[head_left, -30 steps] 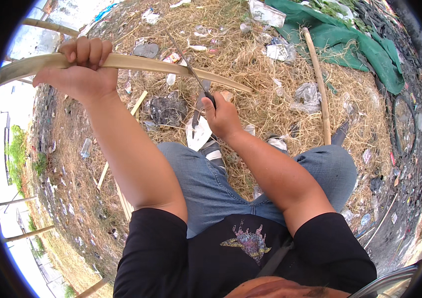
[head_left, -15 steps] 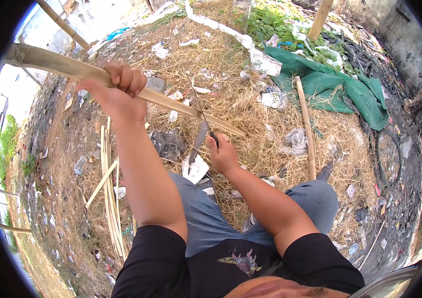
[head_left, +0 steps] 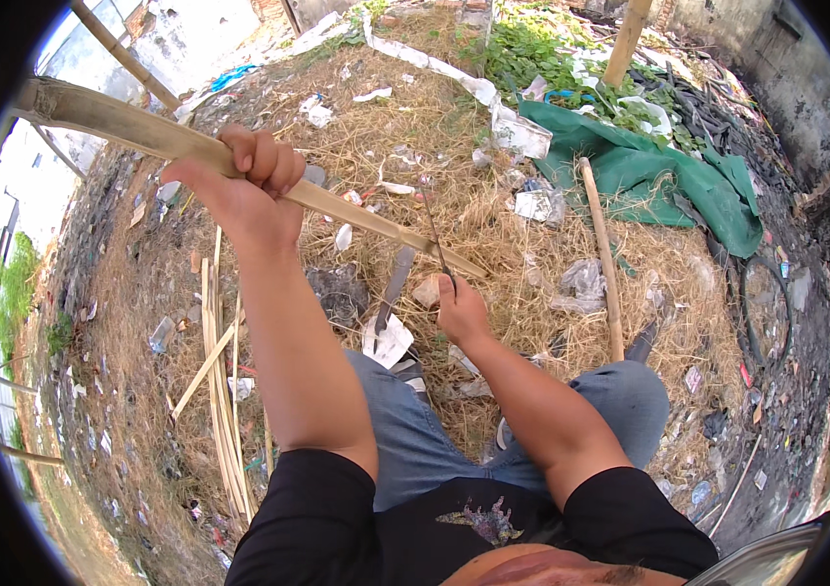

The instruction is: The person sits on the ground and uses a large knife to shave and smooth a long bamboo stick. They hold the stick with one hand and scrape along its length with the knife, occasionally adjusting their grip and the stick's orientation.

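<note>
A long split bamboo strip (head_left: pixel 166 140) slants from the upper left down to a thin end near the middle of the view. My left hand (head_left: pixel 254 181) is closed around it partway along, thumb toward its thicker end. My right hand (head_left: pixel 464 313) is closed on the dark handle of a knife (head_left: pixel 439 244). The thin blade crosses the strip close to its narrow end, pointing away from me. Just left of my right hand, a flat grey piece (head_left: pixel 396 281) stands under the strip; its kind is unclear.
Several thin bamboo slats (head_left: pixel 218 391) lie to the left of my legs. A bamboo pole (head_left: pixel 602 259) rests on the right, near a green tarp (head_left: pixel 649 181). Dry straw and scattered litter cover the ground. A wall (head_left: pixel 791 88) stands at the far right.
My right hand and the knife have slid along the strip toward its narrow end. My left hand keeps its grip, shifted only slightly to the right in view.
</note>
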Tool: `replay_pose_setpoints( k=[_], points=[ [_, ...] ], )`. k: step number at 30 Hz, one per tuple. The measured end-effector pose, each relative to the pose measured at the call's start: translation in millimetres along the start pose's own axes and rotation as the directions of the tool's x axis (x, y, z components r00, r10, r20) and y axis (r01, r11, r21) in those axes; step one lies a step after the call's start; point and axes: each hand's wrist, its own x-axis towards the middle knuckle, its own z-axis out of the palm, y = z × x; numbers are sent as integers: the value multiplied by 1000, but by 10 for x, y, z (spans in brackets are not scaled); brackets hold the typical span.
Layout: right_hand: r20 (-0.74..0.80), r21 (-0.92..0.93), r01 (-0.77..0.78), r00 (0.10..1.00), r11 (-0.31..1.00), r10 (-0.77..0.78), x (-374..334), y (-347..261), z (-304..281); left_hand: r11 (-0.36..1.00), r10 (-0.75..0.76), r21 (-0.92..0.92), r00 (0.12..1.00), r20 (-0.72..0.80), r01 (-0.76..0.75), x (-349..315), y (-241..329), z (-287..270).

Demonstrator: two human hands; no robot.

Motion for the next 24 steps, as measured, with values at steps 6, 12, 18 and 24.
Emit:
replay_pose_setpoints(
  k=[6,12,18,24],
  points=[
    [63,283,94,991,954,-116,-71,-89,-42,1000,-8,-20,1000,26,9,-37,-51,87],
    [74,86,123,989,989,-130,-157,-361,0,1000,-19,12,995,-93,20,62,44,-160],
    [116,194,122,982,973,-146,-41,-167,-101,999,-30,9,999,-32,30,-6,-6,27],
    [89,79,216,971,973,-222,-205,-433,-101,1000,12,16,992,-122,-10,33,39,-112]
  ],
)
